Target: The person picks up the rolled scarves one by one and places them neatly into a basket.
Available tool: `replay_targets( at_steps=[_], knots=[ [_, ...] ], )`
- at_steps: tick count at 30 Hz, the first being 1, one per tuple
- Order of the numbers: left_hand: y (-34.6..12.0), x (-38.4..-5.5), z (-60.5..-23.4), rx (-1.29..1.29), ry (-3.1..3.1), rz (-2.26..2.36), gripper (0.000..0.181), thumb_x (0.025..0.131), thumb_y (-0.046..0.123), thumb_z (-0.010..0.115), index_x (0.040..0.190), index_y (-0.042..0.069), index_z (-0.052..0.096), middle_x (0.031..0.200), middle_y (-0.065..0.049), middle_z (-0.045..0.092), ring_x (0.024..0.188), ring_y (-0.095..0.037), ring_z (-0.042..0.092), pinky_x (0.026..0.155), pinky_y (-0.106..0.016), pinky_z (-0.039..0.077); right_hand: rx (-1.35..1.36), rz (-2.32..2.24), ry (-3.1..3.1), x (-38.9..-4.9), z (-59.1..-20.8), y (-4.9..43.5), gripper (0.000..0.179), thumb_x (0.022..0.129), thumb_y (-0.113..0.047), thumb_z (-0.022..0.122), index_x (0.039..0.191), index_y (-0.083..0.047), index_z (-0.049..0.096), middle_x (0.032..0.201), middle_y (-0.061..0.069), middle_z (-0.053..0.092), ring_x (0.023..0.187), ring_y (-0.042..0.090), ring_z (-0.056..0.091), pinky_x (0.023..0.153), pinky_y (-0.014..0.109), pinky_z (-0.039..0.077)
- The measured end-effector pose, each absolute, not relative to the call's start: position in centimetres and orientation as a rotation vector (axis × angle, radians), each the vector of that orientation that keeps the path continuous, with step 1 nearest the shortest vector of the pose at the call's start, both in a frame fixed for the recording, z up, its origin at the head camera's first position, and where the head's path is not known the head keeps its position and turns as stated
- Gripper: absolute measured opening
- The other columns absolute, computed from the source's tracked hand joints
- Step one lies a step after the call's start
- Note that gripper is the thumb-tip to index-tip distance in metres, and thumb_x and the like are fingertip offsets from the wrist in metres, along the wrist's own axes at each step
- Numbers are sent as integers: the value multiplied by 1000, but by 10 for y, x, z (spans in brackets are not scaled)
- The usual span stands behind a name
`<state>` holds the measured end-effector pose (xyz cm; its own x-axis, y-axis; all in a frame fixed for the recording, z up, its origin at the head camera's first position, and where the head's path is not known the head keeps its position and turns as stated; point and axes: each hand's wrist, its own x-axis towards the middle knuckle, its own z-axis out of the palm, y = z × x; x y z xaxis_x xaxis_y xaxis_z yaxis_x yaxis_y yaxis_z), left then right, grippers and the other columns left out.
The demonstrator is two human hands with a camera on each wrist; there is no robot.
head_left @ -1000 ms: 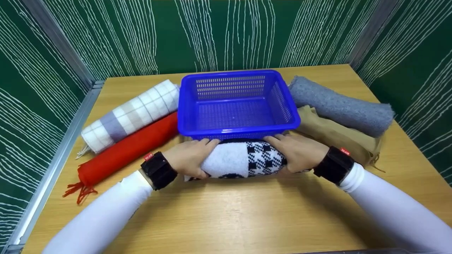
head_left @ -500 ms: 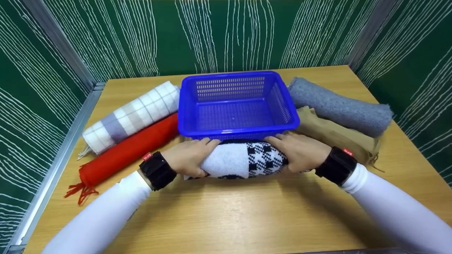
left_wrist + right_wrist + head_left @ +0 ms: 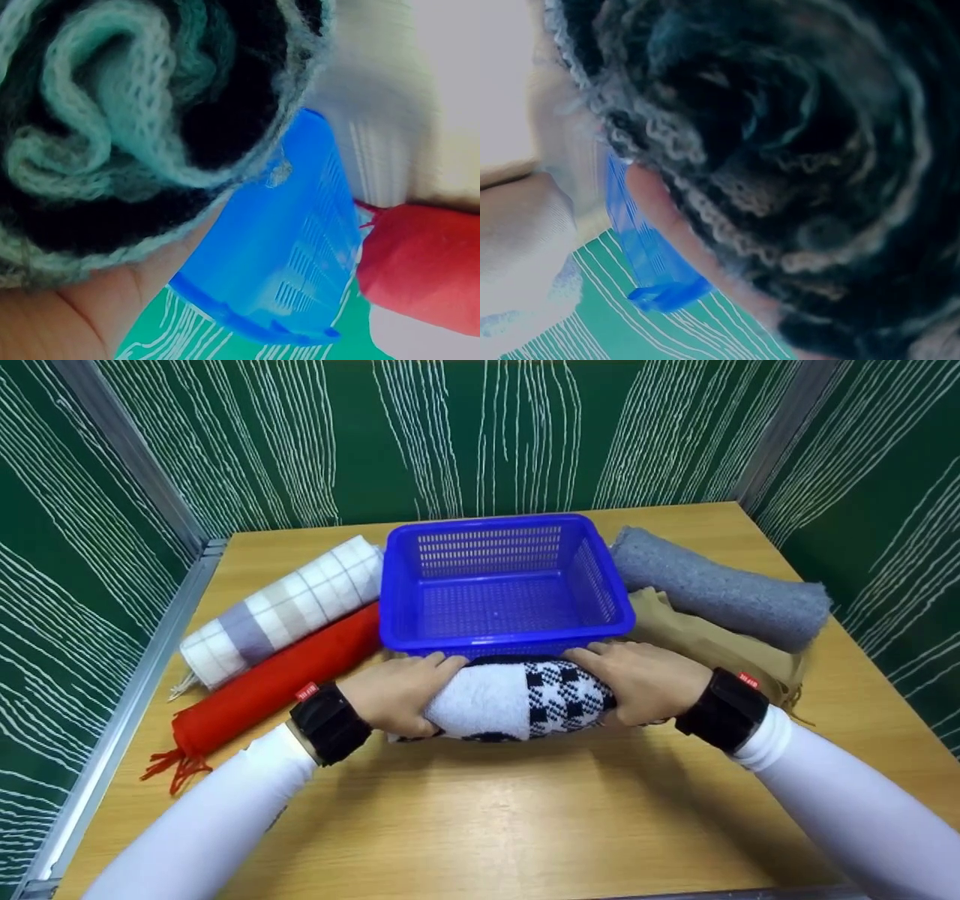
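A rolled knit scarf (image 3: 480,701), light grey on one side and black-and-white checked on the other, lies crosswise just in front of the blue plastic basket (image 3: 506,641). My left hand (image 3: 397,694) grips its left end, fingers over the top and thumb on the near side. At the opposite end my right hand (image 3: 645,682) holds it the same way. The left wrist view shows the scarf's spiral end (image 3: 112,112) close up, with fingers along it. In the right wrist view the other, darker coiled end (image 3: 765,150) fills much of the picture.
Left of the basket lie a white checked roll (image 3: 281,611) and a red fringed roll (image 3: 277,679). On its right are a grey roll (image 3: 720,589) and a tan roll (image 3: 712,645). Green panels (image 3: 487,435) with white lines enclose the wooden table (image 3: 480,825).
Both hands keep their hold on the scarf roll, which stays almost in place before the basket. The whole head view has shifted slightly; the other rolls lie as before.
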<state>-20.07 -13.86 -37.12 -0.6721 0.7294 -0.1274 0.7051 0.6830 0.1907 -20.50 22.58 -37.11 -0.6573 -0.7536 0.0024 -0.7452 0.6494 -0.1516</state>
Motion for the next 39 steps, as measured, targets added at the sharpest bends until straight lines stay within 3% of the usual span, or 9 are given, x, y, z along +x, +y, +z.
replay_targets(
  at_steps=[13, 24, 39],
  knots=[
    [-138, -200, -356, 1161, 2681, 235, 81, 80, 20, 91, 147, 13, 48, 127, -12, 66, 112, -31, 69, 97, -52, 61, -1257, -235, 2784, -201, -356, 227, 101, 68, -7, 94, 159, -11, 49, 136, 18, 70, 118, 40, 73, 95, 61, 62],
    [-139, -198, -341, 1115, 2655, 274, 82, 81, 18, 90, 149, 14, 46, 128, -11, 65, 112, -29, 68, 100, -50, 61, -1255, -157, 2794, -199, -338, 226, 93, 66, -15, 97, 149, -10, 56, 120, 14, 74, 106, 37, 76, 91, 58, 64],
    [-142, -198, -313, 1068, 2644, 306, 82, 82, 18, 90, 152, 17, 46, 132, -6, 64, 115, -28, 68, 98, -50, 61, -1222, -128, 2779, -198, -308, 225, 85, 72, -19, 94, 148, -9, 57, 126, 16, 74, 110, 35, 74, 91, 59, 63]
  ],
)
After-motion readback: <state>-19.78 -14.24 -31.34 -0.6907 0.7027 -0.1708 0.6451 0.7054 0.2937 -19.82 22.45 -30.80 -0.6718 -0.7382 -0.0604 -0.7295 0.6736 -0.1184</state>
